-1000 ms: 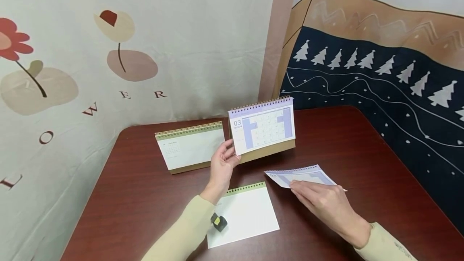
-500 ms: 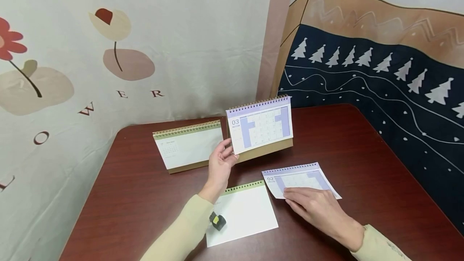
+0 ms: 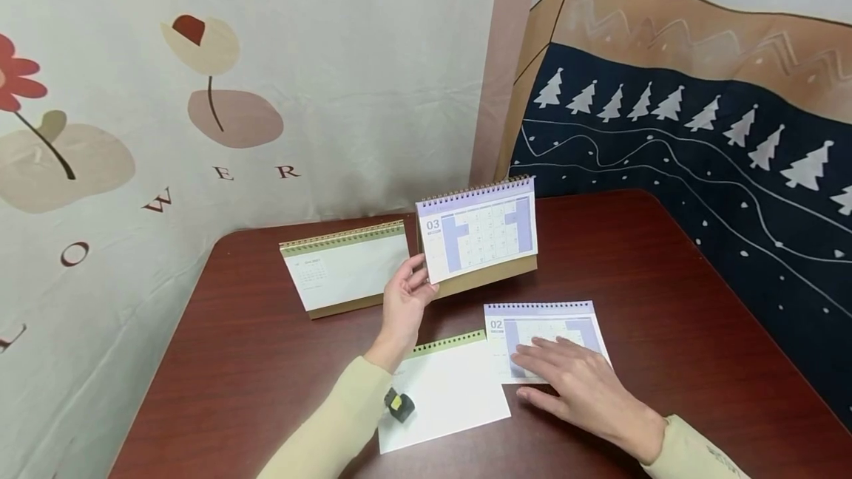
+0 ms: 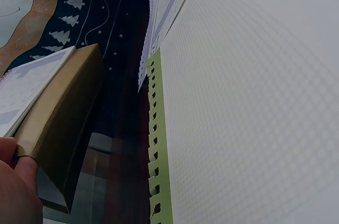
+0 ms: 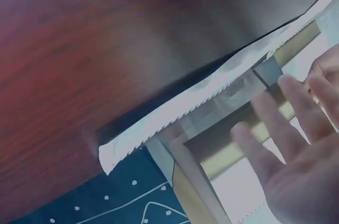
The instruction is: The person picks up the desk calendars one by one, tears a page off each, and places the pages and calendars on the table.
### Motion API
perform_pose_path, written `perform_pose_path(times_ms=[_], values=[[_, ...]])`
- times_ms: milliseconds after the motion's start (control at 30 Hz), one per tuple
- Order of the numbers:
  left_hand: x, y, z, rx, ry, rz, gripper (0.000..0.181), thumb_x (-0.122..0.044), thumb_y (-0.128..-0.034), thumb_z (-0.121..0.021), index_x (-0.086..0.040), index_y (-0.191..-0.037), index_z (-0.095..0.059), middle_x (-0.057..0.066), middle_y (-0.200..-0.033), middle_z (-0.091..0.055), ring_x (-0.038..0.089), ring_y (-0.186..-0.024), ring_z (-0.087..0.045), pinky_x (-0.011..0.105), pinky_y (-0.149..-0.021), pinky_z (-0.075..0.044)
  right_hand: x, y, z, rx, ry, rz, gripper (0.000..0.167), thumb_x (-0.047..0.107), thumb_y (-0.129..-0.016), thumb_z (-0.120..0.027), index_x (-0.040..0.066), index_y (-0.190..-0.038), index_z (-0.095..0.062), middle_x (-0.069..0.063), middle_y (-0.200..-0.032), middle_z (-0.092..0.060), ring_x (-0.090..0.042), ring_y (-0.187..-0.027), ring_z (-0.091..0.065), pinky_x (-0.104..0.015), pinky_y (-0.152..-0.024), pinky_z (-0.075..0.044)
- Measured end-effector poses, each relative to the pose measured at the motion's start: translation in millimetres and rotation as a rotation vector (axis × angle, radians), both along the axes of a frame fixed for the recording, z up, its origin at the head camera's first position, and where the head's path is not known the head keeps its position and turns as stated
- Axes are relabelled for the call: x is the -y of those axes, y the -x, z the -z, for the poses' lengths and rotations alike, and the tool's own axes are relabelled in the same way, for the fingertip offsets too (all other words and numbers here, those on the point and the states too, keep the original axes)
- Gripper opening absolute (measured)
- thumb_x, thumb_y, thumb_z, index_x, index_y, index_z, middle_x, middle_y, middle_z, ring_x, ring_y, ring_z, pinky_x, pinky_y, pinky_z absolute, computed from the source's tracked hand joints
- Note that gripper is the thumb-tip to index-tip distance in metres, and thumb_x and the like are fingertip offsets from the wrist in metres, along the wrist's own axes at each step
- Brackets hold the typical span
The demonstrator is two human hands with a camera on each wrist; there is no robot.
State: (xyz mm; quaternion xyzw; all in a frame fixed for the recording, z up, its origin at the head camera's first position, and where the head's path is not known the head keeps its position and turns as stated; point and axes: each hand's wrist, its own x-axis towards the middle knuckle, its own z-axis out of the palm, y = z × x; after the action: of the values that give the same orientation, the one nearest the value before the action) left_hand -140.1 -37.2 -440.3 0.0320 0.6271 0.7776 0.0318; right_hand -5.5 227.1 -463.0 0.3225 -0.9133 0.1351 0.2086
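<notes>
A purple spiral desk calendar [image 3: 481, 231] showing 03 stands upright at the back. My left hand [image 3: 404, 305] holds its lower left corner; the left wrist view shows the fingers at the edge of its brown cardboard stand [image 4: 55, 102]. Loose on the table lies a torn-off purple calendar page [image 3: 555, 327] marked 02, with punched holes along its top. Over that page my right hand [image 3: 586, 383] is spread, fingers extended, holding nothing; whether the fingertips touch the paper I cannot tell.
A green-topped desk calendar [image 3: 349, 270] stands left of the purple one. A loose green-edged page [image 3: 455, 390] lies in front, partly under the left forearm. The dark red table [image 3: 220, 361] meets printed cloth [image 3: 373, 80] behind.
The 02 page was tilted up in my right hand and has come down flat on the table, nearer me. My right fingers have let go and spread. The left hand stays on the calendar.
</notes>
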Motion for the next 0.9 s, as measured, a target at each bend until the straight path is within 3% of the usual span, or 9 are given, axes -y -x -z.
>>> perform_pose_path(times_ms=[67,200,567,900], values=[[-0.1,0.8,-0.5,0.001,0.0,-0.002,0.054,0.022,-0.0898,-0.055,0.006,-0.142,-0.053,0.029,-0.133,-0.063,0.025,-0.111,-0.068,0.025,-0.087,-0.056,-1,-0.8,-0.7,0.054,-0.044,0.018,0.051,0.058,-0.096,-0.066,0.02,-0.128,-0.074,-0.001,-0.133,-0.07,-0.031,-0.124,-0.065,-0.063,-0.096,-0.051],[-0.4,2.3,-1.2,-0.003,0.005,-0.002,0.055,0.023,-0.0892,-0.055,0.006,-0.142,-0.053,0.029,-0.133,-0.064,0.024,-0.11,-0.068,0.026,-0.088,-0.056,-1,-3.4,-1.6,0.19,-0.119,0.056,0.058,0.065,-0.094,-0.063,0.026,-0.135,-0.07,-0.002,-0.146,-0.061,-0.038,-0.136,-0.054,-0.075,-0.097,-0.043],[-3.3,7.6,-2.2,-0.041,0.043,0.037,0.053,0.022,-0.0905,-0.055,0.003,-0.14,-0.056,0.025,-0.131,-0.066,0.021,-0.108,-0.068,0.023,-0.086,-0.055,-11,-12.2,-1.4,0.404,-0.137,-0.022,0.052,0.066,-0.097,-0.058,0.03,-0.132,-0.072,0.002,-0.146,-0.06,-0.041,-0.135,-0.053,-0.077,-0.09,-0.045],[-12.7,18.8,-2.4,-0.033,0.052,0.084,0.054,0.023,-0.0889,-0.054,0.003,-0.139,-0.057,0.025,-0.13,-0.067,0.022,-0.104,-0.068,0.025,-0.085,-0.055,-16,-9.4,-10.3,0.381,-0.133,-0.09,0.041,0.061,-0.097,-0.062,0.032,-0.121,-0.076,0.003,-0.139,-0.065,-0.04,-0.127,-0.059,-0.067,-0.089,-0.051]])
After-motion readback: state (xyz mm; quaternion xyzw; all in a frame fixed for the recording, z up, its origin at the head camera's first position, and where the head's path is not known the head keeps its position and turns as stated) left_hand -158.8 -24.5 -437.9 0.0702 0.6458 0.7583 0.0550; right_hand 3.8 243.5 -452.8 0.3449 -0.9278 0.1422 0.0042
